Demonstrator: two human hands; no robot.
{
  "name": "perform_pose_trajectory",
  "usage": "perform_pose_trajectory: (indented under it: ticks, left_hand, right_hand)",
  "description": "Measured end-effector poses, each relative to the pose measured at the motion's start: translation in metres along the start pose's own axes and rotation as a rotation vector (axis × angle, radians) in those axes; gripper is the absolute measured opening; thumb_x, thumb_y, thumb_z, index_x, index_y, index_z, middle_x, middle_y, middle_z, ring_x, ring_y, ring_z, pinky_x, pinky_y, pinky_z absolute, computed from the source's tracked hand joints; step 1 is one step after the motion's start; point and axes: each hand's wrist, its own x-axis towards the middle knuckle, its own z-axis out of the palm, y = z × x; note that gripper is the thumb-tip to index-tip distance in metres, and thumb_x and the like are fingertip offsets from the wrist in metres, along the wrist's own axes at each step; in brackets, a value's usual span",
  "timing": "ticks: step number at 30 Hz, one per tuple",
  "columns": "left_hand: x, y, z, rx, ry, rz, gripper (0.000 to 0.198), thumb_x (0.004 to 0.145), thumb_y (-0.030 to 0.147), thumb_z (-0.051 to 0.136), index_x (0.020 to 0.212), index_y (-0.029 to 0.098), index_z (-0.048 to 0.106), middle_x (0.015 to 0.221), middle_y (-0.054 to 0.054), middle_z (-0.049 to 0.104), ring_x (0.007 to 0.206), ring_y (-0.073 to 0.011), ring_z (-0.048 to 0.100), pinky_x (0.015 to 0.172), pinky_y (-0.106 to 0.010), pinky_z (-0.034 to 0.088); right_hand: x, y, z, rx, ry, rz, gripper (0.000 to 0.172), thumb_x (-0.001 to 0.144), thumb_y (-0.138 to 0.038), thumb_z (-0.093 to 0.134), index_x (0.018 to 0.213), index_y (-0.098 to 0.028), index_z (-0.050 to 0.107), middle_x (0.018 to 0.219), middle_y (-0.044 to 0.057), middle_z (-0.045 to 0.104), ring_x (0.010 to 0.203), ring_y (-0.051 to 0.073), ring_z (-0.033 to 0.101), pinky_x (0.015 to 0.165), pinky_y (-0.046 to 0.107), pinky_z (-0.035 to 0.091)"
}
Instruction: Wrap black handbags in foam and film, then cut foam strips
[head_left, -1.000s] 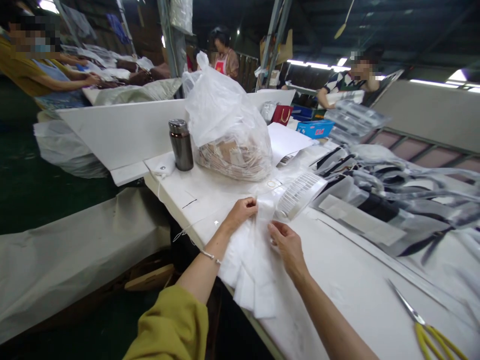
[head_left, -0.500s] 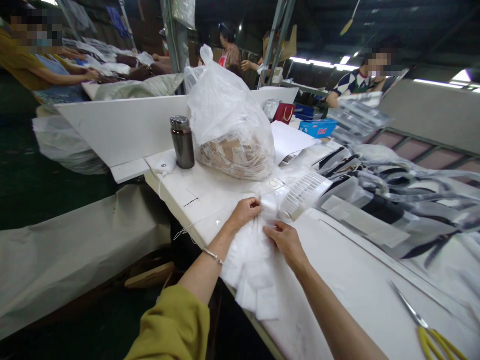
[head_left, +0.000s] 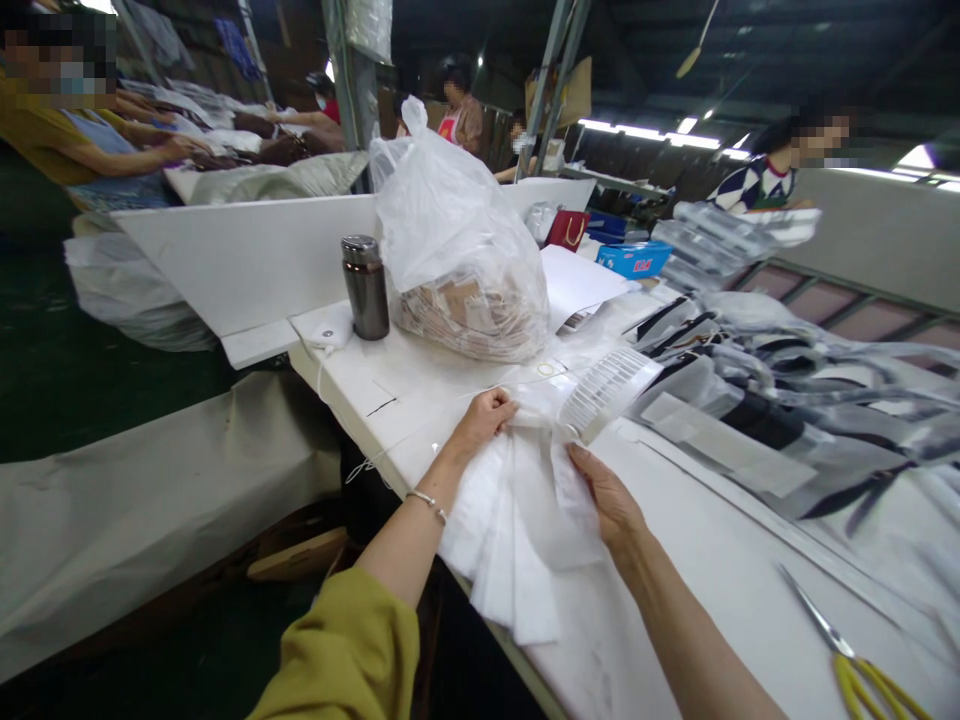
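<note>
My left hand (head_left: pixel 486 418) pinches the upper end of a bundle of thin white translucent sheets (head_left: pixel 499 540), which fan down over the near edge of the white table (head_left: pixel 675 590). To its right, my right hand (head_left: pixel 606 492) has its thumb and fingers closed on one translucent sheet (head_left: pixel 571 480), pulled out to the side of the bundle. Just beyond my right hand lies a sheet of barcode-like labels (head_left: pixel 611 388).
Behind the hands stand a clear bag of brown items (head_left: pixel 469 310) and a dark flask (head_left: pixel 365 290). Yellow-handled scissors (head_left: pixel 862 670) lie at the near right. Plastic-wrapped dark straps (head_left: pixel 772 410) cover the right side. Several people work further back.
My right hand has moved right, drawing a sheet away from the bundle. My left hand has shifted slightly left. The person at the back right has leaned to the right.
</note>
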Motion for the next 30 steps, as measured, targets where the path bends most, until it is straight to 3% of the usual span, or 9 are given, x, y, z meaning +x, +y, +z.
perform_pose_trajectory:
  ticks: [3, 7, 11, 15, 19, 23, 30]
  left_hand:
    - [0.000, 0.002, -0.001, -0.036, 0.007, -0.024, 0.046, 0.069, 0.058, 0.069, 0.072, 0.022, 0.042, 0.048, 0.011, 0.038, 0.036, -0.0042, 0.031, 0.037, -0.020, 0.022]
    - [-0.001, 0.004, -0.001, -0.052, 0.013, -0.027, 0.047, 0.066, 0.059, 0.071, 0.075, 0.021, 0.043, 0.051, 0.011, 0.040, 0.037, -0.0046, 0.034, 0.037, -0.019, 0.023]
    - [-0.003, 0.004, 0.000, -0.026, -0.004, -0.008, 0.045, 0.068, 0.056, 0.071, 0.083, 0.018, 0.052, 0.057, 0.009, 0.046, 0.041, -0.0050, 0.035, 0.040, -0.020, 0.023]
    - [-0.004, 0.005, 0.003, 0.050, -0.041, 0.050, 0.037, 0.070, 0.049, 0.072, 0.074, 0.016, 0.057, 0.061, 0.006, 0.048, 0.052, -0.0064, 0.039, 0.049, -0.020, 0.029]
    - [-0.004, 0.004, 0.005, 0.124, -0.034, 0.097, 0.034, 0.071, 0.045, 0.072, 0.068, 0.017, 0.054, 0.064, 0.006, 0.049, 0.059, -0.0082, 0.042, 0.056, -0.021, 0.033]
    - [-0.003, 0.001, 0.006, 0.168, -0.033, 0.099, 0.032, 0.075, 0.045, 0.067, 0.069, 0.019, 0.049, 0.055, 0.008, 0.046, 0.050, -0.0073, 0.039, 0.050, -0.021, 0.029]
    - [-0.004, 0.002, 0.006, 0.191, -0.032, 0.055, 0.034, 0.081, 0.054, 0.056, 0.077, 0.022, 0.044, 0.043, 0.010, 0.047, 0.036, -0.0081, 0.040, 0.043, -0.020, 0.027]
  right_hand:
    - [0.000, 0.000, -0.003, 0.056, -0.051, 0.109, 0.032, 0.065, -0.039, 0.081, 0.085, -0.018, 0.068, 0.073, 0.005, 0.073, 0.071, 0.025, 0.070, 0.058, 0.034, 0.055]
    - [0.000, 0.002, 0.004, 0.028, -0.053, 0.075, 0.043, 0.058, -0.030, 0.087, 0.095, -0.018, 0.069, 0.079, 0.003, 0.073, 0.071, 0.020, 0.068, 0.063, 0.030, 0.055]
    - [0.001, 0.003, 0.014, -0.040, -0.044, 0.060, 0.058, 0.054, -0.030, 0.089, 0.105, -0.016, 0.067, 0.068, -0.001, 0.068, 0.059, 0.016, 0.062, 0.056, 0.027, 0.050]
    - [0.003, 0.003, 0.019, -0.104, -0.011, 0.002, 0.069, 0.054, -0.034, 0.088, 0.115, -0.017, 0.062, 0.062, -0.006, 0.062, 0.053, 0.013, 0.055, 0.050, 0.024, 0.041]
    - [0.002, 0.005, 0.027, -0.128, 0.070, -0.092, 0.067, 0.055, -0.038, 0.086, 0.113, -0.017, 0.060, 0.059, -0.009, 0.056, 0.052, 0.012, 0.050, 0.050, 0.023, 0.036]
    - [-0.002, 0.011, 0.035, -0.123, 0.166, -0.165, 0.064, 0.055, -0.040, 0.085, 0.109, -0.017, 0.059, 0.057, -0.010, 0.052, 0.050, 0.010, 0.045, 0.049, 0.023, 0.033]
    - [0.000, 0.023, 0.039, -0.085, 0.250, -0.203, 0.058, 0.056, -0.041, 0.084, 0.103, -0.018, 0.058, 0.062, -0.007, 0.057, 0.054, 0.012, 0.050, 0.052, 0.025, 0.039]
